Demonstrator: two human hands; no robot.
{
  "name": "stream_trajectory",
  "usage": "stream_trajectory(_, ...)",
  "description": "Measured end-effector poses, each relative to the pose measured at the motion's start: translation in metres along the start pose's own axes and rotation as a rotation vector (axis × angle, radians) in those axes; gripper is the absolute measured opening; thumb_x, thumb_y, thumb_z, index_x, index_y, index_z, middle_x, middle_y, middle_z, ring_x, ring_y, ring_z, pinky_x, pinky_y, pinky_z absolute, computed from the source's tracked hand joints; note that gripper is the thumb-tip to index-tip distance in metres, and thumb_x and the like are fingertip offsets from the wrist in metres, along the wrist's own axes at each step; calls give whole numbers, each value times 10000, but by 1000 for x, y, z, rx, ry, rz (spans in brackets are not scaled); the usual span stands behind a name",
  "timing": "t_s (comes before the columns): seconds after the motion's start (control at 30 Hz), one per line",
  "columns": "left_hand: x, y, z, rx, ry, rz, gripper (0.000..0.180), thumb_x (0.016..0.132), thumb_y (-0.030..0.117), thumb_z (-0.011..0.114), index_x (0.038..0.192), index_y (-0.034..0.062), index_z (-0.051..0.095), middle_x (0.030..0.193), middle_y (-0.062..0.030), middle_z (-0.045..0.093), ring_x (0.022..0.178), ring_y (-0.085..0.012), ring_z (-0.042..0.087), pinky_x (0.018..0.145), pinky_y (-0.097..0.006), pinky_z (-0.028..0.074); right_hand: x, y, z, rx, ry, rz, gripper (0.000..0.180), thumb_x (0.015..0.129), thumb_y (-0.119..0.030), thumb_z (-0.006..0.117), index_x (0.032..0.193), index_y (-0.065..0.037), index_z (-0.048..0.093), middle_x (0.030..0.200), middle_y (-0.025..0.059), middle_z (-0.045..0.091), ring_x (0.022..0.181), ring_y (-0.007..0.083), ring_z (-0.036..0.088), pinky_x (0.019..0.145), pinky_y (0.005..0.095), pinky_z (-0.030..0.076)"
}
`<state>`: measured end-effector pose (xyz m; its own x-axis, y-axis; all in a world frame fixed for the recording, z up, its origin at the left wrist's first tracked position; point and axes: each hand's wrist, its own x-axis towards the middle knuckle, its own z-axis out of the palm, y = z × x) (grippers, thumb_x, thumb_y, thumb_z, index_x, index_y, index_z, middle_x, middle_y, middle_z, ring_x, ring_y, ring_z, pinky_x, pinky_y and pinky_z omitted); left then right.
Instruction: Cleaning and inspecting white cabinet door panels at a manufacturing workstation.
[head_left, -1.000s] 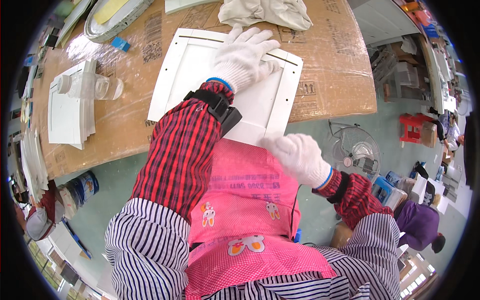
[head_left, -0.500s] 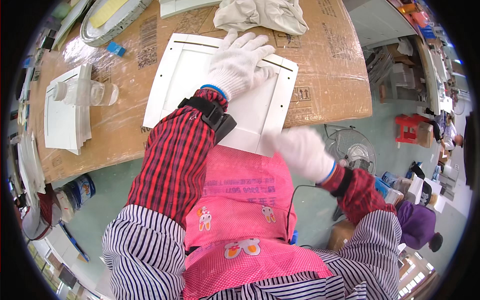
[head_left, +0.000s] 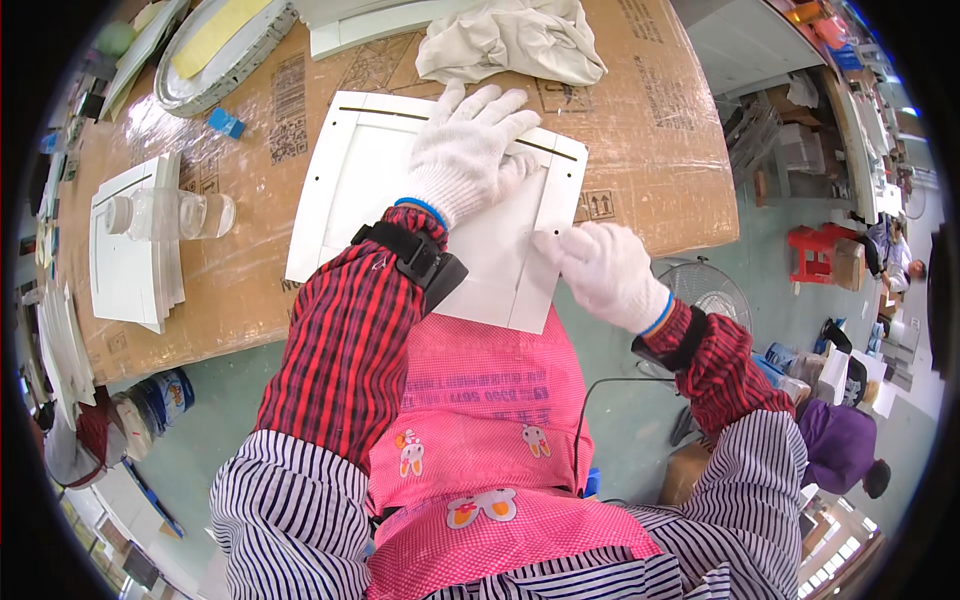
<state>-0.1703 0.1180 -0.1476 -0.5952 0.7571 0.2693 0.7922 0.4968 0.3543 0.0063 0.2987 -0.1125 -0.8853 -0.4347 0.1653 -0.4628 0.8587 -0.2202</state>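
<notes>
A white framed panel (head_left: 500, 275) lies on the cardboard-covered table, its near part jutting over the edge toward my pink apron. It has a raised border, a dark slot along its far side and small dark holes. My left hand (head_left: 465, 160), in a white knitted glove, presses on the panel with the fingers stretched out. At the panel's right edge, my gloved right hand (head_left: 605, 275) is closed, its fingers curled and the thumb side against the border by a hole. Whatever those fingers may hold is hidden.
On the table (head_left: 640, 170) are a crumpled pale cloth (head_left: 510, 42), a blue block (head_left: 226, 122), a clear bottle (head_left: 180, 213) on stacked white panels (head_left: 125, 270), and a round tub (head_left: 215, 55). A fan (head_left: 705, 290) stands right of the table, near a red stool (head_left: 810, 255).
My right hand has shifted away from the panel's near right corner, farther up along its right edge. My left hand stays on the panel. The whole view has shifted slightly.
</notes>
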Motion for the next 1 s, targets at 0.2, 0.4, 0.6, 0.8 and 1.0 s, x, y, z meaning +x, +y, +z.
stream_trajectory(0.2, 4, 4, 0, -3, -11, 14, 511, 969, 383, 682, 1431, 171, 629, 1576, -69, 550, 1508, -297, 432, 1296, -515, 247, 21, 53, -1, -222, 172, 140, 318, 834, -49, 636, 1140, -112, 694, 913, 61, 614, 805, 284, 649, 654, 409, 537)
stream_trajectory(0.4, 3, 1, -4, -23, -34, -6, 509, 963, 374, 687, 1425, 168, 634, 1585, -73, 541, 1517, -297, 420, 1306, -515, 230, 10, 26, 2, -72, 67, 66, 263, 873, -91, 639, 1126, -149, 684, 925, 59, 613, 815, 269, 668, 661, 412, 556)
stream_trajectory(0.6, 3, 4, -2, -18, -34, -16, 509, 958, 385, 694, 1420, 177, 643, 1585, -72, 543, 1524, -297, 415, 1308, -508, 230, 29, 56, -2, -315, 172, 221, 250, 872, -82, 621, 1115, -130, 657, 877, 74, 586, 796, 292, 672, 645, 401, 553)
stream_trajectory(0.8, 3, 5, -1, -18, -19, -3, 511, 961, 409, 691, 1414, 177, 648, 1572, -75, 557, 1514, -302, 429, 1305, -506, 240, 18, 39, 8, -267, 195, 156, 231, 887, -100, 626, 1114, -125, 664, 889, 69, 602, 803, 273, 686, 637, 414, 554)
stream_trajectory(1.0, 3, 7, -3, -9, -8, 1, 516, 969, 442, 680, 1409, 173, 651, 1571, -79, 558, 1508, -306, 437, 1298, -509, 248, 36, 66, 4, -244, 210, 262, 252, 908, -114, 634, 1157, -135, 671, 868, 78, 588, 821, 291, 686, 645, 424, 552)
